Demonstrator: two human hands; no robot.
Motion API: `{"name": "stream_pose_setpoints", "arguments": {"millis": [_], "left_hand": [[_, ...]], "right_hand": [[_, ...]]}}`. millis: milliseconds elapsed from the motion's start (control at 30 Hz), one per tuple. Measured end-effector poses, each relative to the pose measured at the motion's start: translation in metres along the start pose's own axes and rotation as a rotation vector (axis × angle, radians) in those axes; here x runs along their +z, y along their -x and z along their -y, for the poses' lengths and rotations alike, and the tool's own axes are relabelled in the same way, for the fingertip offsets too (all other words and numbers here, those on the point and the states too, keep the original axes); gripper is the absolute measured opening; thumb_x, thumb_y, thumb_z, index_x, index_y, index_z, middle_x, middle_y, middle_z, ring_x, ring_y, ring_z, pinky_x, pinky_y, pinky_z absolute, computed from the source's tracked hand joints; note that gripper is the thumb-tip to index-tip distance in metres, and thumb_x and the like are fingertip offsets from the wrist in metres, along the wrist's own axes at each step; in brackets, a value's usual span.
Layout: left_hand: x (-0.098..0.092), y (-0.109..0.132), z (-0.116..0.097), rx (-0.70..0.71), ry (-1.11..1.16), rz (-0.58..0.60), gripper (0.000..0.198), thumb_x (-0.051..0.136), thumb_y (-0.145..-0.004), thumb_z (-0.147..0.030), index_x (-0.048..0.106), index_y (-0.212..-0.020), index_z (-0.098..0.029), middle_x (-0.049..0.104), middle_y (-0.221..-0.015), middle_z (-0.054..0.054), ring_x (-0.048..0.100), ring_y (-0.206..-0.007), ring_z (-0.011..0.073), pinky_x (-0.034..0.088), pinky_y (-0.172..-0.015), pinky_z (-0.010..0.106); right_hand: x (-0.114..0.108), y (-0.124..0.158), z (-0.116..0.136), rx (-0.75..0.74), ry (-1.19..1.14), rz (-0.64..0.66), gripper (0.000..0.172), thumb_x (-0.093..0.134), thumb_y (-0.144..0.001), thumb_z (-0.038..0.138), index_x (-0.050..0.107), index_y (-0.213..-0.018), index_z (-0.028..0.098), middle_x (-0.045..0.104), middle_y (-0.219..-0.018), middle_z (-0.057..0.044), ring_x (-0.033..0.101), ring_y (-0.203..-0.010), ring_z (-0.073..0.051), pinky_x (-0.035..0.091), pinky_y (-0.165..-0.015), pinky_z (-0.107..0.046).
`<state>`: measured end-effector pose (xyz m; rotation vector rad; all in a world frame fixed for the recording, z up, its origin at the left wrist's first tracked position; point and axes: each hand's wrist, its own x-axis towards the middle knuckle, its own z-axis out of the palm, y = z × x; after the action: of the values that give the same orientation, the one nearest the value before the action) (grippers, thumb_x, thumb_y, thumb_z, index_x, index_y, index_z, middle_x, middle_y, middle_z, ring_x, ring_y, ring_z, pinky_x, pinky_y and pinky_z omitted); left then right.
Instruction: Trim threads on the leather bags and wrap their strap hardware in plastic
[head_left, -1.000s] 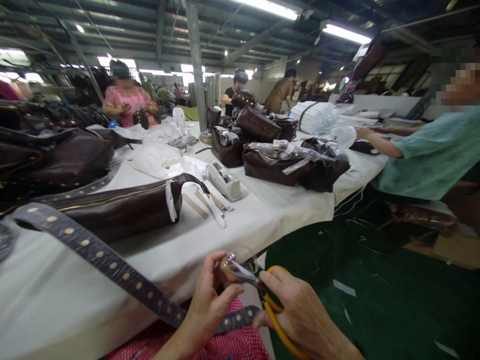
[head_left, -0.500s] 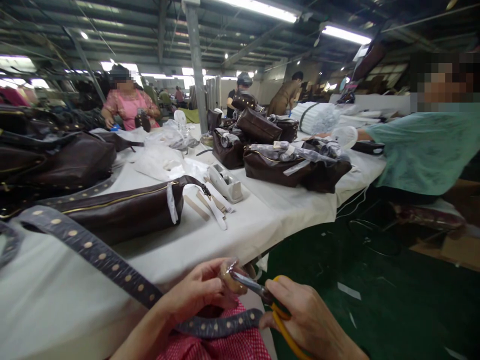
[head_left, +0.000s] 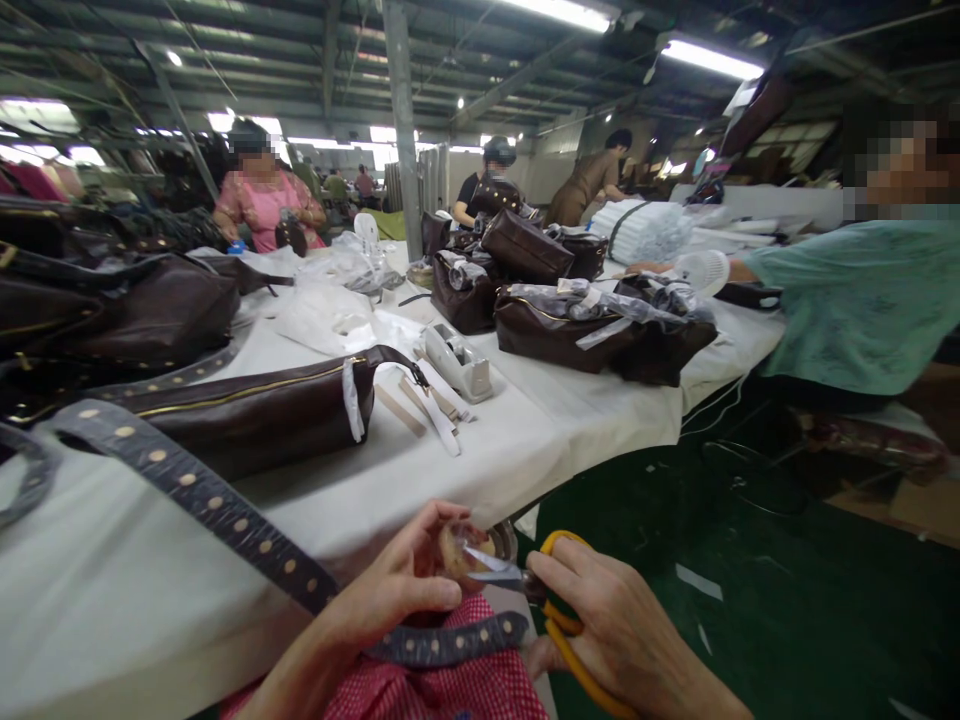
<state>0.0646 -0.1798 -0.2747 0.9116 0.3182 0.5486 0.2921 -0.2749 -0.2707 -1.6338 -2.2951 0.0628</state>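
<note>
Scissors with yellow-orange handles and metal blades [head_left: 534, 588] are gripped in the right hand [head_left: 626, 615], fingers and thumb closed about the handle loops; the blades stand parted, pointing left. Their tips lie at a small rounded tan item in clear plastic film [head_left: 456, 550]; whether they touch it cannot be determined. The left hand [head_left: 409, 570] is partly closed, thumb and fingers curled around that item. Both hands are in front of the near edge of a table covered in white cloth [head_left: 540, 430], above a red-and-white checked garment [head_left: 450, 690]. A long dark strap with pale round dots, wrapped in film [head_left: 225, 510], runs from the tabletop beneath the left forearm to the garment. On the table behind it lies an elongated dark-brown leather bag with a gold zip [head_left: 277, 420], near a grey tape dispenser [head_left: 459, 362] and loose white and tan strips [head_left: 424, 408]. Further back, dark-brown leather bags [head_left: 600, 340] are grouped. A co-worker in a pale green shirt [head_left: 862, 300] occupies the right side.
</note>
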Motion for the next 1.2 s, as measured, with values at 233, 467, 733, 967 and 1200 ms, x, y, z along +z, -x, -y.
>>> {"name": "stream_pose_setpoints", "arguments": {"millis": [233, 467, 733, 967, 1200], "left_hand": [[0.014, -0.002, 0.001, 0.048, -0.074, -0.047, 0.052, 0.072, -0.072, -0.011, 0.05, -0.117, -0.026, 0.054, -0.121, 0.003, 0.055, -0.106, 0.019, 0.04, -0.09, 0.031], [0.016, -0.003, 0.006, 0.083, -0.145, -0.113, 0.054, 0.071, -0.072, -0.01, 0.049, -0.119, -0.027, 0.051, -0.123, 0.004, 0.054, -0.106, 0.0186, 0.042, -0.089, 0.03], [0.026, -0.008, 0.016, 0.101, -0.262, -0.201, 0.051, 0.07, -0.072, -0.012, 0.048, -0.117, -0.026, 0.051, -0.124, 0.005, 0.054, -0.106, 0.0208, 0.043, -0.091, 0.034], [0.03, -0.011, 0.022, 0.105, -0.409, -0.247, 0.05, 0.067, -0.075, -0.015, 0.045, -0.119, -0.026, 0.053, -0.123, 0.006, 0.056, -0.1, 0.0212, 0.045, -0.086, 0.033], [0.029, -0.006, 0.023, 0.124, -0.479, -0.366, 0.055, 0.072, -0.068, -0.009, 0.05, -0.116, -0.025, 0.058, -0.119, 0.006, 0.054, -0.108, 0.0236, 0.043, -0.093, 0.034]], "right_hand": [[0.004, 0.004, 0.0, 0.037, -0.033, -0.045, 0.04, 0.066, -0.078, 0.054, 0.059, -0.096, 0.019, 0.058, -0.077, -0.003, 0.057, -0.065, -0.018, 0.037, -0.057, -0.028], [0.007, 0.015, -0.002, 0.043, -0.101, -0.014, 0.026, 0.059, -0.087, 0.047, 0.056, -0.094, 0.022, 0.06, -0.074, 0.0, 0.059, -0.064, -0.016, 0.036, -0.057, -0.027], [0.008, 0.014, 0.0, 0.089, -0.002, -0.104, 0.036, 0.065, -0.081, 0.049, 0.059, -0.099, 0.019, 0.059, -0.079, -0.003, 0.058, -0.068, -0.018, 0.04, -0.06, -0.028], [0.007, 0.012, 0.002, 0.122, -0.001, -0.119, 0.04, 0.065, -0.079, 0.053, 0.06, -0.097, 0.019, 0.059, -0.079, -0.004, 0.058, -0.068, -0.018, 0.04, -0.062, -0.029], [0.012, 0.013, 0.001, 0.108, -0.027, -0.083, 0.029, 0.057, -0.088, 0.048, 0.057, -0.092, 0.019, 0.059, -0.077, -0.003, 0.058, -0.069, -0.017, 0.036, -0.06, -0.028]]}}
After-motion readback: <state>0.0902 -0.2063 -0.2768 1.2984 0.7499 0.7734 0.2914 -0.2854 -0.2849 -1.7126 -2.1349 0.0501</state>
